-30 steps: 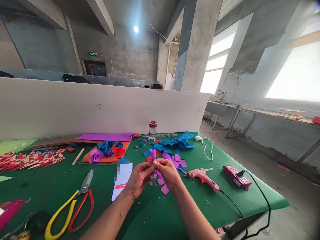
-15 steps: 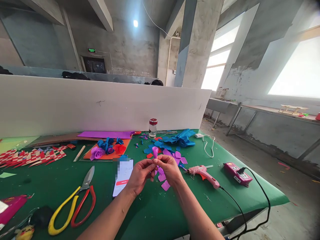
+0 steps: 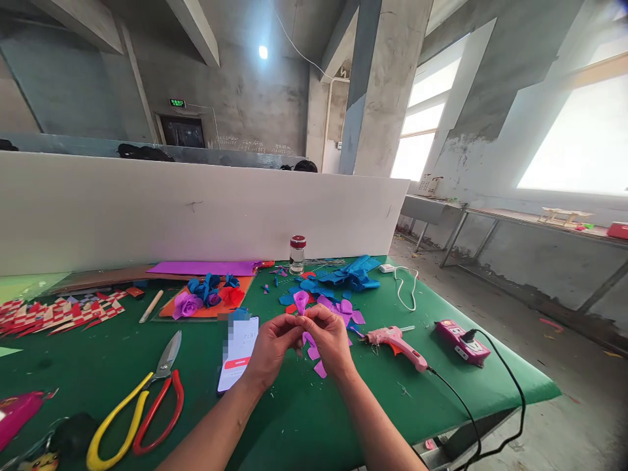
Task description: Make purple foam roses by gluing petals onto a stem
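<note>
A small purple paper flower piece (image 3: 301, 299) stands upright between my fingertips, its top flared like a cup. Both my left hand (image 3: 277, 343) and my right hand (image 3: 328, 335) pinch its base, their fingertips touching. Loose purple petals (image 3: 320, 369) lie beneath and behind my hands. A phone (image 3: 237, 356) is just left of my left hand. To the right of my right hand lies a pink glue gun (image 3: 400, 343). Finished-looking purple, blue and red paper flowers (image 3: 187, 304) rest on an orange sheet (image 3: 169, 307) at the back left.
Scissors (image 3: 167, 360) with yellow and red handles lie at left on the green table (image 3: 294, 432). A red-lidded jar (image 3: 297, 255) and blue paper (image 3: 356, 273) are at the back, before a white partition (image 3: 220, 209). A magenta power strip (image 3: 462, 341) with a black cable sits right.
The purple piece has tipped so that its flared opening shows more. My hands still pinch its base. The whole view has shifted slightly.
</note>
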Tool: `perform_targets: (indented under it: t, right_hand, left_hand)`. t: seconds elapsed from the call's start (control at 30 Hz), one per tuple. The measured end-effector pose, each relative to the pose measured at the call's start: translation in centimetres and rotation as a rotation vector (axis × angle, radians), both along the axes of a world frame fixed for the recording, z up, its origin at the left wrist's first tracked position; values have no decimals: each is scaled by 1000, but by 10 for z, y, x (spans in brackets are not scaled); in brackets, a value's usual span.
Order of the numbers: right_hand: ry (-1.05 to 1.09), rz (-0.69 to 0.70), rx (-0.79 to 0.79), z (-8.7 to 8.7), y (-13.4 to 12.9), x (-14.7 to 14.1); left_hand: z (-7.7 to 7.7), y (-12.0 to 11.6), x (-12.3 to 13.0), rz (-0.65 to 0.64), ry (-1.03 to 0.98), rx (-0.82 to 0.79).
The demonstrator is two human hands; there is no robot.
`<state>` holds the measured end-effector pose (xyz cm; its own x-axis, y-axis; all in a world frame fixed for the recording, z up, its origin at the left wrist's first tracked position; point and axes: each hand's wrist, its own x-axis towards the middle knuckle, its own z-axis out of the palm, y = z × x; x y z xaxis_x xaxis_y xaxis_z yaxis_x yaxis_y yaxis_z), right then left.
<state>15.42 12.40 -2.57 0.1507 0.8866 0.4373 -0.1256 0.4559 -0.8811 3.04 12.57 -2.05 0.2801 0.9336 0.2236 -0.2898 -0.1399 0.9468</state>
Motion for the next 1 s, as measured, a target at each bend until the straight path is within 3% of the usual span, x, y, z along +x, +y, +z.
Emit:
perform_targets:
  t: [0.17, 0.4, 0.53, 0.67, 1.0]
  right_hand:
    - [73, 67, 24, -6, -1, -1]
    - [-22, 87, 48, -4, -11, 7]
    - [11, -15, 30, -1, -19, 15]
    - [-95, -123, 80, -1, -27, 23]
    - [-444, -161, 108, -13, -23, 20]
  left_hand:
    - [5, -3, -2, 43, 48, 61]
    - [5, -4, -3, 143, 44, 126]
    - [3, -4, -3, 161, 59, 167]
    - [3, -4, -4, 181, 83, 213]
    - [-3, 0, -3, 120, -48, 120]
